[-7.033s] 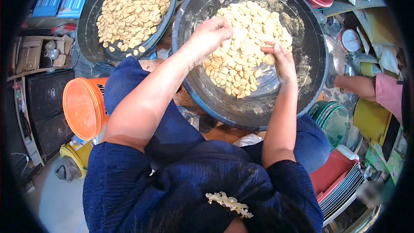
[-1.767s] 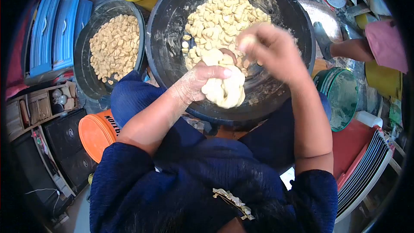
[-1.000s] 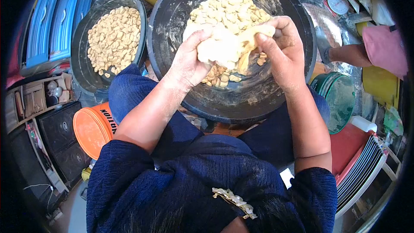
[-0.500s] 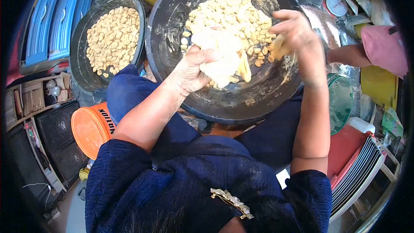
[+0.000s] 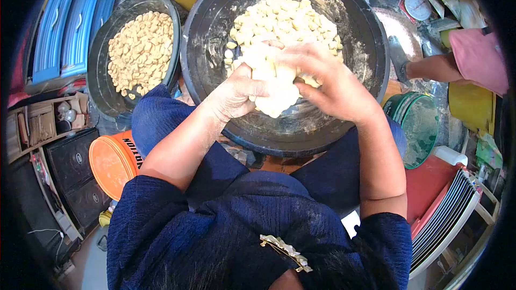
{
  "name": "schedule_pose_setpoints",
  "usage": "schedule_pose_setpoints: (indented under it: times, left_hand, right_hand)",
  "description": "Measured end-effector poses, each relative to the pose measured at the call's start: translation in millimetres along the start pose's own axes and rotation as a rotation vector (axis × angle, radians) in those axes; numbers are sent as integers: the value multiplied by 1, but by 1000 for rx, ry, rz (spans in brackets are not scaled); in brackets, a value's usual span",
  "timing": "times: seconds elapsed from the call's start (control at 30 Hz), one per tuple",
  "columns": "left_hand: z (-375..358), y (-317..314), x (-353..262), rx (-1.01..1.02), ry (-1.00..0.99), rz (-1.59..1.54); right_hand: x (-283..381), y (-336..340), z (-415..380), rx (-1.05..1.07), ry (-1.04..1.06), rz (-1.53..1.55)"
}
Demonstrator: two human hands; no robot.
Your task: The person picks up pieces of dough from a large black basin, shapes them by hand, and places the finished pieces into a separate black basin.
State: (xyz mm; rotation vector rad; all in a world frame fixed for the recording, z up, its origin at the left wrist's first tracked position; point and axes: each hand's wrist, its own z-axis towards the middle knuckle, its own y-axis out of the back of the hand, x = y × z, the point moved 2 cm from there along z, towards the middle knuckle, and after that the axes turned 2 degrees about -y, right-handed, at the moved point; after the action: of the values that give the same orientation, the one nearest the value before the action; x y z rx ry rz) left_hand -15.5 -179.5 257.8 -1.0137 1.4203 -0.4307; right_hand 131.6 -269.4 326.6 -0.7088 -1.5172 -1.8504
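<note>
My left hand [image 5: 236, 94] grips a lump of pale dough [image 5: 277, 99], which is washed out by bright light, above a large black basin [image 5: 279, 142]. Curled over the dough's right side is my right hand [image 5: 336, 83], its fingertips on the lump and partly lost in glare. Many small, flattened dough pieces [image 5: 282, 19] lie in the basin beyond both hands. Flour dusts the basin's inner wall and my left wrist.
To the left, a smaller dark basin [image 5: 97, 94] holds more dough pieces [image 5: 140, 51]. An orange bucket [image 5: 110, 166] stands by my left knee, a green bucket [image 5: 422, 131] by my right. Another person's leg [image 5: 435, 69] is at the right, and a dial scale [image 5: 417, 5] sits behind.
My right hand has come left and down from the basin's right side onto the dough. The piece blurred in its fingers no longer shows there. My left hand keeps its hold.
</note>
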Motion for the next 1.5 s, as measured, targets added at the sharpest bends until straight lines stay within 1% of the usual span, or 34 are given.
schedule_pose_setpoints:
  times: [0.03,0.1,0.17,0.23,0.27,0.3,0.37,0.43,0.5,0.53,0.57,0.63,0.67,0.7,0.77,0.83,0.9,0.93,0.97,1.0,1.03,1.07,1.1,1.17,1.23,1.3,1.37,1.4,1.43,1.5]
  left_hand:
    - [0,1,3,15,24,8]
    - [-2,0,3,27,52,16]
    - [-2,-2,-3,20,32,58]
    - [-1,3,-9,25,20,45]
    - [0,5,-11,30,8,32]
    - [0,1,-12,30,4,31]
    - [1,-7,-15,8,-28,-12]
    - [0,0,-9,-11,-11,14]
    - [-1,3,-9,-32,5,39]
    - [-2,2,-12,-4,18,55]
    - [-2,1,-13,25,29,71]
    - [2,4,-6,18,17,34]
    - [3,6,-2,11,8,-4]
    - [4,6,1,9,7,-3]
    - [5,6,5,12,21,-78]
    - [7,5,8,21,31,-104]
    - [9,3,9,-7,39,-7]
    - [9,2,8,-7,40,-7]
    - [8,1,8,-38,66,69]
    - [8,0,9,-67,93,146]
    - [8,1,9,-64,97,146]
    - [9,2,9,-60,83,133]
    - [10,3,9,-58,68,118]
    - [13,6,10,-71,66,85]
    - [14,5,10,-84,61,51]
    - [15,2,10,-96,44,-20]
    - [15,4,12,-83,39,-3]
    - [15,4,14,-72,37,14]
    - [14,2,14,-73,40,14]
    - [12,-6,12,-40,-36,2]
  right_hand:
    - [-1,-3,0,119,0,-12]
    - [-10,6,2,96,19,8]
    - [-17,13,-1,74,44,18]
    - [-28,14,-4,-68,-175,502]
    - [-29,12,-5,-78,-223,668]
    - [-27,10,-4,-75,-221,666]
    - [-26,4,-2,34,-215,673]
    - [-27,3,0,69,-234,678]
    - [-30,7,1,37,-403,794]
    - [-24,9,2,-4,-476,841]
    - [-21,5,2,-3,-475,839]
    - [-19,-3,0,-97,-550,884]
    - [-17,-5,-3,46,-526,947]
    - [-11,-7,-4,48,-526,948]
    - [5,-10,-2,87,-321,1041]
    - [2,-13,-4,116,-336,998]
    - [2,-17,-5,66,-215,542]
    - [7,-15,-4,37,-184,400]
    - [5,-11,-4,35,-186,401]
    - [1,-5,-3,-30,-197,447]
    - [-1,2,-2,-95,-207,492]
    - [0,13,-2,-158,-274,638]
    - [-5,20,-2,-278,-232,637]
    - [-20,36,-8,-391,-324,568]
    - [-22,47,-8,-614,-281,596]
    - [-31,48,-8,-585,-269,585]
    - [-30,34,-6,-197,-14,-168]
    - [-21,20,-3,-109,-88,70]
    - [-19,5,-4,-62,-87,85]
    - [-15,-15,-3,27,-251,356]
